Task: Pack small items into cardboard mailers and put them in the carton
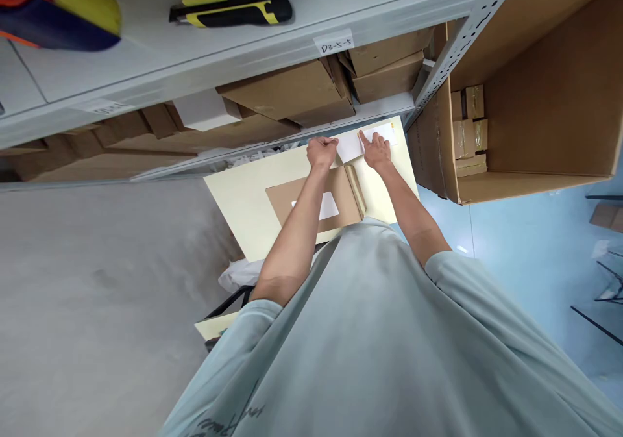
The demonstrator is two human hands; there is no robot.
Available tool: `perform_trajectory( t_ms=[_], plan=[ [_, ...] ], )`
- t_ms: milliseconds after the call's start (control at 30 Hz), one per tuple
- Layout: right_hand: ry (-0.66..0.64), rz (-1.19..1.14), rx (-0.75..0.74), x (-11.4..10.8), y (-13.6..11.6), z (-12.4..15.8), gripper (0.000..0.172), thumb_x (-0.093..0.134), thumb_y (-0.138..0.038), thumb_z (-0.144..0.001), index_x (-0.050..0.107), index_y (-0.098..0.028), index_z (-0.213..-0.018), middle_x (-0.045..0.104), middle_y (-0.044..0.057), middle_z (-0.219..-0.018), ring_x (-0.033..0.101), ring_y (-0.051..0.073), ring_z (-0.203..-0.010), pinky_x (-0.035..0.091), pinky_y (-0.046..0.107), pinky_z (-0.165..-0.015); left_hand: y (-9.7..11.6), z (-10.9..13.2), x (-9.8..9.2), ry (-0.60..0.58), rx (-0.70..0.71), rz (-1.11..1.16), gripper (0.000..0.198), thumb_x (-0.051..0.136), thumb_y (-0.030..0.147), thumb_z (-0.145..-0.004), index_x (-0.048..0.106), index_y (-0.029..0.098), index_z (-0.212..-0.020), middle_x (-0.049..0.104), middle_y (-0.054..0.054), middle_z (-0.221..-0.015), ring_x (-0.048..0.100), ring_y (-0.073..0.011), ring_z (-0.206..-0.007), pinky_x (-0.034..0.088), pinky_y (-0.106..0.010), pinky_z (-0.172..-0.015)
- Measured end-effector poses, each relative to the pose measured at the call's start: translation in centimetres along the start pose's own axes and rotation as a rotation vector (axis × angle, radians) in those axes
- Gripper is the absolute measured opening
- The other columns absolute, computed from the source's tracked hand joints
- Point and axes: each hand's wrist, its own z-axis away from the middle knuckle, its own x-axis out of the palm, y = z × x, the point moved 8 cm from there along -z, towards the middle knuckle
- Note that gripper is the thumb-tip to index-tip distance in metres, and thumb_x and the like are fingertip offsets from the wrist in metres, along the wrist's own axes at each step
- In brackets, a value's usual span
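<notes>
My left hand (321, 152) is closed in a pinch at the left edge of a white paper label sheet (349, 147). My right hand (377, 151) rests on the sheet's right part, its index finger stretched out and the other fingers partly bent. Under both hands lies a pale yellow board (253, 187). A flat cardboard box (341, 187) with a white label (328, 206) sits on the board, partly covered by my left forearm. Small yellow marks show near the sheet's right end.
A black-and-yellow utility knife (233, 5) and a tape dispenser (63, 8) lie on the upper shelf. Cardboard boxes (292, 93) fill the shelf below. At right stands a large open carton (549, 112) with several small boxes (464, 135) inside. A metal upright (462, 41) borders it.
</notes>
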Motion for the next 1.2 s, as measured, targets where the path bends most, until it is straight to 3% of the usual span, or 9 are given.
perform_trajectory(
  t_ms=[100, 300, 567, 800, 1000, 1100, 1200],
  plan=[
    [-0.007, 0.011, -0.007, 0.2, 0.0, -0.2, 0.084, 0.048, -0.023, -0.107, 0.026, -0.021, -0.188, 0.043, 0.028, -0.18, 0.046, 0.048, -0.162, 0.032, 0.069, -0.13, -0.3, 0.4, -0.1, 0.028, -0.073, 0.006, 0.011, 0.077, 0.029, -0.094, 0.082, 0.02, -0.092, 0.084, -0.011, -0.103, 0.077, -0.0284, -0.109, 0.055, -0.042, -0.111],
    [-0.001, 0.026, -0.003, 0.6, 0.2, -0.8, 0.086, 0.05, -0.024, -0.105, 0.027, -0.02, -0.188, 0.039, 0.029, -0.183, 0.046, 0.049, -0.162, 0.033, 0.07, -0.13, 0.1, 1.0, 0.4, 0.039, -0.065, -0.033, 0.01, 0.075, 0.029, -0.096, 0.083, 0.022, -0.095, 0.084, -0.013, -0.115, 0.077, -0.033, -0.123, 0.051, -0.047, -0.12],
    [0.013, 0.058, -0.015, 1.3, 0.6, -1.9, 0.086, 0.056, -0.024, -0.107, 0.027, -0.019, -0.188, 0.043, 0.029, -0.179, 0.048, 0.05, -0.157, 0.035, 0.069, -0.127, 1.0, 1.3, 0.5, 0.079, -0.01, 0.006, 0.009, 0.075, 0.023, -0.095, 0.079, 0.02, -0.088, 0.083, -0.013, -0.108, 0.076, -0.0332, -0.12, 0.052, -0.045, -0.119],
    [0.013, 0.067, -0.037, 1.2, 0.8, -2.0, 0.086, 0.051, -0.021, -0.106, 0.026, -0.02, -0.188, 0.038, 0.028, -0.184, 0.047, 0.049, -0.158, 0.032, 0.07, -0.129, 1.9, 2.1, -0.6, 0.068, 0.021, 0.01, 0.01, 0.075, 0.025, -0.098, 0.082, 0.018, -0.096, 0.082, -0.012, -0.11, 0.074, -0.0326, -0.126, 0.05, -0.042, -0.119],
    [-0.001, 0.046, -0.014, 0.6, 0.7, -1.2, 0.08, 0.044, -0.034, -0.113, 0.025, -0.018, -0.188, 0.039, 0.028, -0.182, 0.046, 0.048, -0.157, 0.033, 0.07, -0.129, 2.4, 4.5, -4.9, 0.133, 0.029, 0.063, 0.013, 0.073, 0.026, -0.098, 0.081, 0.017, -0.094, 0.08, -0.008, -0.099, 0.077, -0.0285, -0.11, 0.055, -0.039, -0.108],
    [-0.035, 0.072, 0.005, 0.0, 0.5, -0.7, 0.077, 0.038, -0.031, -0.115, 0.022, -0.019, -0.189, 0.036, 0.028, -0.185, 0.045, 0.046, -0.16, 0.032, 0.068, -0.131, 2.8, 7.3, -8.1, 0.12, 0.077, 0.271, 0.012, 0.078, 0.029, -0.093, 0.077, 0.019, -0.087, 0.078, -0.005, -0.09, 0.075, -0.0249, -0.098, 0.059, -0.036, -0.096],
    [-0.069, 0.032, 0.037, -1.6, 0.3, 0.0, 0.076, 0.041, -0.032, -0.116, 0.022, -0.019, -0.189, 0.036, 0.028, -0.186, 0.045, 0.047, -0.162, 0.032, 0.071, -0.132, 2.9, 11.4, -11.6, 0.014, 0.114, 0.525, 0.021, 0.084, 0.036, -0.087, 0.073, 0.02, -0.079, 0.075, -0.004, -0.085, 0.072, -0.0209, -0.085, 0.061, -0.035, -0.088]
  ],
)
